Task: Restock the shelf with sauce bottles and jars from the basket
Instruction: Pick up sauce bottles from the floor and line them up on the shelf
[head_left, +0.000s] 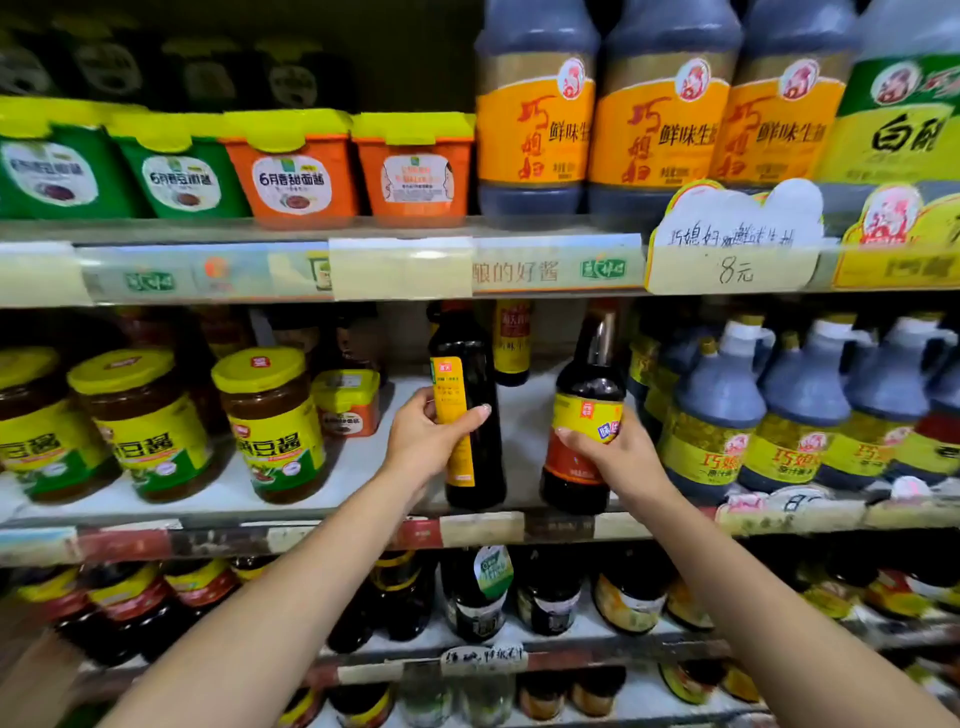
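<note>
Two dark sauce bottles stand at the front of the middle shelf (363, 514). My left hand (423, 436) grips the left bottle (475, 415), a tall dark one with a yellow label turned sideways. My right hand (615, 452) grips the right bottle (584, 415) around its yellow and red label; its neck reaches up under the shelf above. Both bottle bases sit near the shelf's front edge. A third dark bottle (511, 343) stands further back between them. The basket is out of sight.
Yellow-lidded bean paste jars (272, 421) stand left of my hands, with a small tub (347, 402) behind. Large handled soy jugs (711, 410) crowd the right. The upper shelf holds tubs and big bottles; lower shelves hold several jars and bottles.
</note>
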